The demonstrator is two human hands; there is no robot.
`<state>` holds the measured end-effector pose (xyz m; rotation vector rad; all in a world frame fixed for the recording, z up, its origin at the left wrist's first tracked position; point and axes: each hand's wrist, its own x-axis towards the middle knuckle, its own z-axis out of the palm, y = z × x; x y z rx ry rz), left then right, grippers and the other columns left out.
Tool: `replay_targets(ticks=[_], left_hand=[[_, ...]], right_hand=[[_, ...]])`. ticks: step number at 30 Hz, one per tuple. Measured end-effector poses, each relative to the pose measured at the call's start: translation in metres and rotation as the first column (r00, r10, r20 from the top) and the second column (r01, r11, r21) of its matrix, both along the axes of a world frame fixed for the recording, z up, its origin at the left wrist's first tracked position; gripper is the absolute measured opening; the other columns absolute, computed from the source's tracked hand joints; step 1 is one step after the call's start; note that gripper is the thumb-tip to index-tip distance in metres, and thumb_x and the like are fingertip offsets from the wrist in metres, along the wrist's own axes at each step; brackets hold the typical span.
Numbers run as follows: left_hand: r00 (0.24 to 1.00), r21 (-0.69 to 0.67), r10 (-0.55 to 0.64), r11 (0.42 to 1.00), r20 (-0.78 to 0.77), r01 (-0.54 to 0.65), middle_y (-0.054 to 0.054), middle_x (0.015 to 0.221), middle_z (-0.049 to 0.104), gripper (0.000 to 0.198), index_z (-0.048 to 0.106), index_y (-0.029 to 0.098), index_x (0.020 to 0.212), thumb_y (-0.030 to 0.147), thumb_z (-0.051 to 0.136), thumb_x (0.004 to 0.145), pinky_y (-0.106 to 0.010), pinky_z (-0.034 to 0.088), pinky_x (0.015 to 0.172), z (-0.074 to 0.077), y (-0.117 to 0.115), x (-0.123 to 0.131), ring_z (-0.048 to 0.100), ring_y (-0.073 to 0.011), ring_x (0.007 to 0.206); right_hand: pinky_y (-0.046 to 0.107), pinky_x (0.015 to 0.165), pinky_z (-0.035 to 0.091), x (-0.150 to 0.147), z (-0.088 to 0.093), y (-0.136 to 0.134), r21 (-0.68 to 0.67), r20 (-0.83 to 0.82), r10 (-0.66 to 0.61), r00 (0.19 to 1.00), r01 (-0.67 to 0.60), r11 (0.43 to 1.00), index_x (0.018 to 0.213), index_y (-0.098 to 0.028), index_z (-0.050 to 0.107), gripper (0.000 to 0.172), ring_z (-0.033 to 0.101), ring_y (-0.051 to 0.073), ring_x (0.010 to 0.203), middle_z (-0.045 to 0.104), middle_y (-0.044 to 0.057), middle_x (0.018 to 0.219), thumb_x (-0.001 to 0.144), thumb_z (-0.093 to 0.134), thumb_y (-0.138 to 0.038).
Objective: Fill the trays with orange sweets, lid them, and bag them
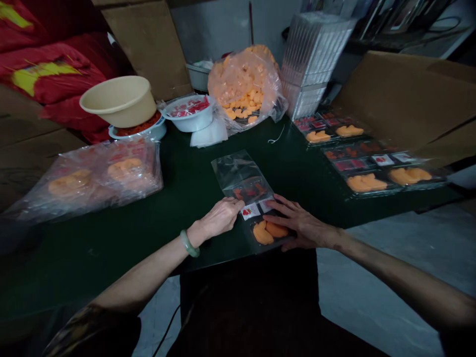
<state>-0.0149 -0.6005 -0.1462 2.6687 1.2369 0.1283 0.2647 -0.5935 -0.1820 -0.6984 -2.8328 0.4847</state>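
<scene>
At the table's near edge lies a clear plastic tray (273, 245) holding orange shaped pieces (263, 233), small white printed cards (250, 211) and dark red pieces (250, 191). A clear plastic bag (238, 166) stretches beyond its far end, and the tray's far part appears to be inside it. My left hand (223, 215), with a green bangle at the wrist, has its fingers closed on the bag's left edge beside the cards. My right hand (297, 220) rests over the tray's right side, fingers spread and stretched across it.
Filled trays (366, 183) lie at the right, below a tall stack of clear trays (316, 54). Bagged packs (106, 176) lie at the left. Behind stand a cream basin (119, 101), a white bowl of red packets (189, 121) and a bag of orange pieces (243, 82).
</scene>
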Motion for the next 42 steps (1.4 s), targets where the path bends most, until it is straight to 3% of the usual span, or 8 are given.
replay_targets(ticks=[5, 10, 18, 23, 28, 32, 39, 42], left_hand=[[0.978, 0.116, -0.028, 0.992, -0.206, 0.053, -0.008, 0.086, 0.061, 0.02, 0.052, 0.014, 0.091, 0.004, 0.039, 0.08, -0.032, 0.039, 0.07, 0.01, -0.007, 0.009, 0.055, -0.0191, 0.077], [0.949, 0.197, 0.017, 0.979, -0.314, 0.048, -0.008, 0.079, 0.061, 0.017, 0.053, 0.014, 0.086, 0.004, 0.041, 0.079, -0.034, 0.037, 0.068, 0.013, -0.025, 0.013, 0.056, -0.0208, 0.073], [0.948, 0.153, 0.219, 0.97, -0.23, -0.187, -0.005, 0.079, 0.062, 0.017, 0.053, 0.015, 0.089, 0.01, 0.038, 0.085, -0.032, 0.036, 0.068, 0.002, -0.044, -0.03, 0.057, -0.0174, 0.072], [0.939, 0.203, 0.237, 0.961, -0.247, -0.189, -0.006, 0.075, 0.061, 0.018, 0.054, 0.015, 0.084, 0.006, 0.038, 0.082, -0.032, 0.036, 0.066, 0.003, -0.053, -0.034, 0.055, -0.0172, 0.068], [0.934, 0.182, 0.199, 0.972, -0.298, -0.149, -0.005, 0.074, 0.061, 0.023, 0.055, 0.014, 0.089, 0.002, 0.039, 0.077, -0.033, 0.037, 0.067, 0.013, -0.061, -0.028, 0.056, -0.0173, 0.067], [0.927, 0.199, 0.234, 0.963, -0.293, -0.18, -0.007, 0.078, 0.063, 0.022, 0.056, 0.014, 0.091, 0.004, 0.04, 0.078, -0.034, 0.038, 0.069, 0.01, -0.07, -0.028, 0.057, -0.0183, 0.069], [0.942, 0.202, 0.336, 0.922, 0.001, -0.329, -0.006, 0.07, 0.061, 0.023, 0.058, 0.012, 0.09, 0.007, 0.037, 0.082, -0.034, 0.041, 0.066, -0.009, -0.106, -0.021, 0.057, -0.017, 0.065], [0.751, -0.032, 0.556, 0.81, 0.357, -0.585, -0.001, 0.066, 0.058, 0.019, 0.057, 0.015, 0.094, 0.02, 0.04, 0.088, -0.027, 0.042, 0.06, -0.01, -0.112, -0.023, 0.053, -0.0121, 0.056]], right_hand=[[0.052, 0.098, 0.039, -0.041, -0.017, 0.001, 0.09, -0.274, -0.212, 0.938, 0.245, 0.965, 0.115, -0.019, 0.062, 0.052, 0.033, 0.034, 0.125, 0.049, 0.014, 0.128, 0.071, 0.072, -0.044], [0.047, 0.082, 0.048, -0.084, -0.013, -0.005, 0.061, -0.316, -0.431, 0.845, 0.471, 0.88, 0.102, -0.017, 0.066, 0.042, 0.045, 0.031, 0.099, 0.055, 0.013, 0.106, 0.07, 0.072, -0.043], [0.043, 0.09, 0.045, -0.079, -0.002, 0.001, -0.118, -0.338, -0.1, 0.936, 0.063, 0.991, 0.118, -0.02, 0.05, 0.053, 0.045, 0.024, 0.105, 0.053, 0.01, 0.115, 0.071, 0.073, -0.023], [0.04, 0.083, 0.046, -0.091, -0.006, 0.004, -0.057, -0.275, -0.189, 0.943, 0.18, 0.982, 0.127, -0.017, 0.044, 0.057, 0.05, 0.024, 0.097, 0.058, 0.01, 0.104, 0.076, 0.067, -0.02], [0.033, 0.073, 0.045, -0.115, 0.004, 0.007, 0.027, -0.106, -0.255, 0.961, 0.259, 0.966, 0.09, -0.017, 0.061, 0.014, 0.054, 0.022, 0.085, 0.062, 0.008, 0.09, 0.079, 0.064, -0.025], [0.03, 0.064, 0.041, -0.133, 0.014, 0.002, 0.058, -0.001, -0.37, 0.929, 0.37, 0.927, 0.09, -0.018, 0.058, 0.013, 0.058, 0.023, 0.083, 0.065, 0.008, 0.087, 0.083, 0.059, -0.029], [0.028, 0.057, 0.036, -0.15, 0.01, -0.01, 0.11, 0.013, -0.406, 0.914, 0.402, 0.909, 0.095, -0.02, 0.057, 0.017, 0.06, 0.023, 0.085, 0.068, 0.006, 0.086, 0.086, 0.055, -0.034], [0.027, 0.055, 0.034, -0.153, 0.005, -0.009, 0.144, -0.028, -0.405, 0.914, 0.405, 0.903, 0.089, -0.019, 0.058, 0.016, 0.06, 0.021, 0.082, 0.068, 0.005, 0.083, 0.088, 0.052, -0.034]])
